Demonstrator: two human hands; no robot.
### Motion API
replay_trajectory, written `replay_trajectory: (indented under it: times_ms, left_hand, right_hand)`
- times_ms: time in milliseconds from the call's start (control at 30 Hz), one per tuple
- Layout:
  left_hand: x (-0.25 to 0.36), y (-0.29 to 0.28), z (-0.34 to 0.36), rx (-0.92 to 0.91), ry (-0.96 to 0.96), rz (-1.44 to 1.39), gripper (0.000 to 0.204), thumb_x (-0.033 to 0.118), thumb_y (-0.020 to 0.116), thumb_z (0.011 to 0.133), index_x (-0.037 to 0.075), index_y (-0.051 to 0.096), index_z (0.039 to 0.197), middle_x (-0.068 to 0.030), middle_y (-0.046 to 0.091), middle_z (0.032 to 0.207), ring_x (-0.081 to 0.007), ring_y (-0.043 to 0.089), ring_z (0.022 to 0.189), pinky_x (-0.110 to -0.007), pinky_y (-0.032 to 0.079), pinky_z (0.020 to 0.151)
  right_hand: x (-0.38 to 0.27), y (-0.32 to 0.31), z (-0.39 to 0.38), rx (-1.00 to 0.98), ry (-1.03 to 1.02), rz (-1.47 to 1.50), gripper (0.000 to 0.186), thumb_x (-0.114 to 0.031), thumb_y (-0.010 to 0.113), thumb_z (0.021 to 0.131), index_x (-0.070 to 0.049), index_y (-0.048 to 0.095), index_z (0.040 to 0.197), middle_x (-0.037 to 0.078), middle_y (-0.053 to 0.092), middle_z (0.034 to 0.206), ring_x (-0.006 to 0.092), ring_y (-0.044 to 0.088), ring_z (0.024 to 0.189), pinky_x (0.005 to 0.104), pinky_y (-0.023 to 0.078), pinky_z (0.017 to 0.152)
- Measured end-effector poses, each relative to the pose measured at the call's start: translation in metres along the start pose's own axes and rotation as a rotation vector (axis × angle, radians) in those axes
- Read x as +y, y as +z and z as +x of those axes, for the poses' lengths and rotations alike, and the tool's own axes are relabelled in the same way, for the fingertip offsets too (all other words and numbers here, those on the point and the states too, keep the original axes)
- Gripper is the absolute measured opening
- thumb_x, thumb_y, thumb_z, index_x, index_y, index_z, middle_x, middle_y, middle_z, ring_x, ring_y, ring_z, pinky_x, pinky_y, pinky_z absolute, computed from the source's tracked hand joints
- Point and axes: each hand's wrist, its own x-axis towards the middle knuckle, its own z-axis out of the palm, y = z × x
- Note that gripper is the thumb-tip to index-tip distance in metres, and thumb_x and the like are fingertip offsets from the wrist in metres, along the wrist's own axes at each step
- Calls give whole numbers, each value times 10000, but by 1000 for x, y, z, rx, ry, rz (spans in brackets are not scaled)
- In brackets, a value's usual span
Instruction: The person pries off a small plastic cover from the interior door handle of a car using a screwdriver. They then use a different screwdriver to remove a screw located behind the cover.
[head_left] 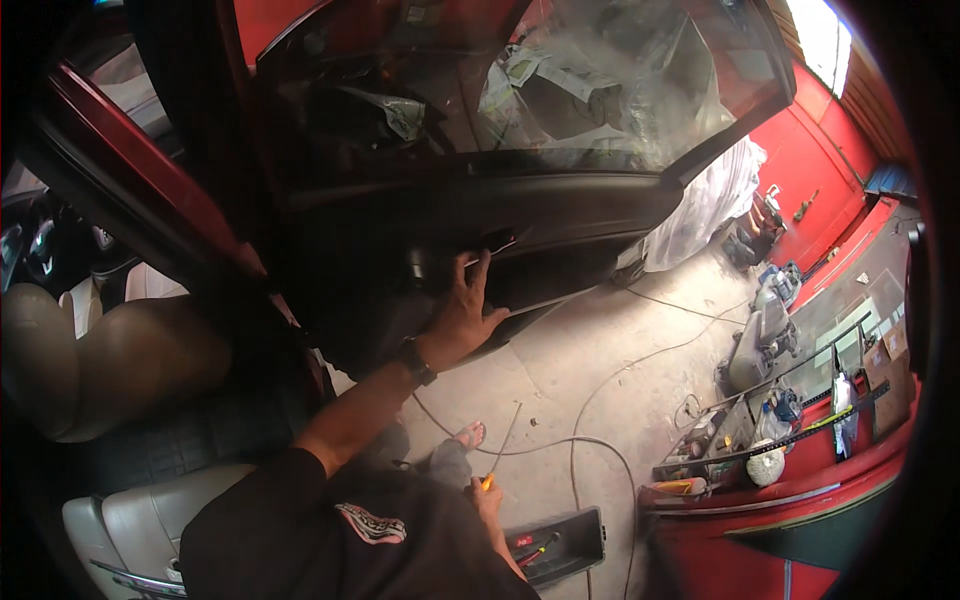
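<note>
The inner panel of a black car door [590,215] stands swung out in front of me. My left hand [462,318], a dark watch on its wrist, reaches up to this panel. Its fingertips touch around the door handle recess [495,243], with the thumb spread to the right. Low down near my body, my right hand [487,508] is closed around the yellow handle of a long screwdriver [488,483]. The thin shaft points up and away from the door panel. Beside that hand sits a grey tray [590,530] with a red-handled hand tool [540,552] in it.
Car seats [150,335] and the dark red door frame [150,180] lie at the left. A cable [600,445] snakes over the concrete floor. Shelving with assorted items [770,440] and a red panel [740,540] stand at the right; plastic sheeting [700,215] hangs behind the door.
</note>
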Motion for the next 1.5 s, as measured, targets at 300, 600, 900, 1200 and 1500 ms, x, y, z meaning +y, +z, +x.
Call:
replay_trajectory:
  times_ms: [300,600,900,1200,1500]
  left_hand:
    - [18,11,-16,19,27,0,843,213,842,783,30,394,1474,-248,224,1525,-351,583,1158,-434,542,943]
    - [-23,-14,-88,62,61,-263,554,198,784,885,6,547,1346,-139,533,1342,-193,645,988,-350,550,894]
    - [-71,-37,-91,384,-446,-733,330,273,640,1001,39,608,1232,-50,683,1055,-143,630,971,-320,509,912]
    - [-89,-64,-66,294,-648,-1576,294,296,502,1026,83,636,1178,-92,667,1189,-261,616,1131,-449,499,981]
    - [-77,-66,-70,415,-743,-1386,212,201,626,989,65,665,1147,-68,697,1146,-193,652,1059,-390,559,888]
  right_hand:
    - [-24,8,-2,-54,-17,7,295,-226,704,920,61,676,984,109,713,773,176,682,663,320,561,639]
    - [-8,2,-6,-41,5,76,274,-204,697,928,61,665,991,105,704,770,167,661,636,313,554,610]
    - [-5,-2,-2,-65,-26,-35,266,-191,662,933,68,642,989,101,661,735,175,633,617,334,546,594]
    - [-10,1,0,-98,-45,-5,289,-217,681,935,61,649,1008,93,680,753,165,642,634,313,533,601]
    - [44,-7,14,-60,-77,-108,290,-229,712,918,51,673,983,74,689,752,131,637,651,285,514,620]
